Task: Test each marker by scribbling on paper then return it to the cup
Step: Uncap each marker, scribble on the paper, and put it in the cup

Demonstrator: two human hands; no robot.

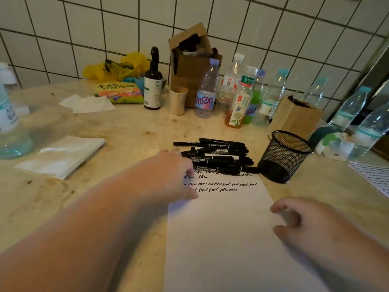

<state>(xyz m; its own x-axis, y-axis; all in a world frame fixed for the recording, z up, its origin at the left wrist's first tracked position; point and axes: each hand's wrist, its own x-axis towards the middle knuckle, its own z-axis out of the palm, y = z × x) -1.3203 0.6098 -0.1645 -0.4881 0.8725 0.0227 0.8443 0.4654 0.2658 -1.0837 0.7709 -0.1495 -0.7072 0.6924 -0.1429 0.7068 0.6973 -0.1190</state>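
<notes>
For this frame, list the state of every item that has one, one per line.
Mesh cup: upright, no markers seen inside.
Markers: capped, piled on the table.
Paper: flat, scribbles across the top.
Left hand: grip open, reaching the pile.
Right hand: loosely curled, holding nothing.
Brown box: flap open.

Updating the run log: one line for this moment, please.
left hand: reaching marker pile | right hand: empty, over paper | mesh cup: no markers visible inside
</notes>
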